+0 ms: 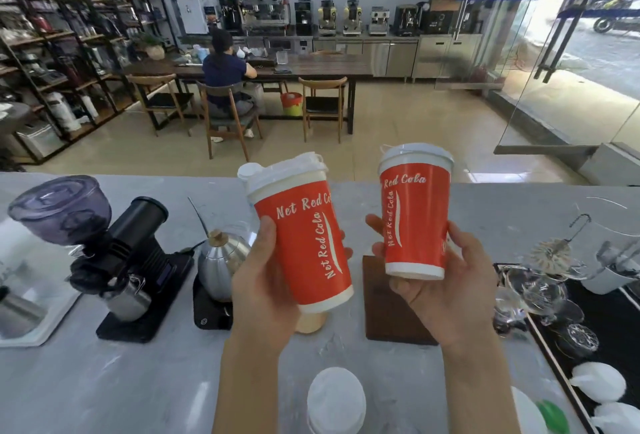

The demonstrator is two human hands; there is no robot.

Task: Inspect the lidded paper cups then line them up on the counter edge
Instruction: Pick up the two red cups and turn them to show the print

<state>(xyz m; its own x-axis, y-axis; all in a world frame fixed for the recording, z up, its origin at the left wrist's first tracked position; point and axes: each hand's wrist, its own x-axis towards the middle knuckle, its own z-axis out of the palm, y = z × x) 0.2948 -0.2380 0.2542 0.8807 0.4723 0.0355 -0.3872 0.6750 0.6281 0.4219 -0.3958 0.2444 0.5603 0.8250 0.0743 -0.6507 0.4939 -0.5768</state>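
Item one, I am seeing the left hand [263,281] wrapping the lower body of the taller red cup [304,243], raised above the counter [104,381] and tilting left, its flip-cap lid [277,170] seated; item two, the right hand [446,281] is cradling the shorter red cup [415,222] near its base, upright, lid on. I am judging both as light, thin-walled paper, crushing easily: holding mid-body is looking safest, never by the lids. Both are waiting for lining up at the edge
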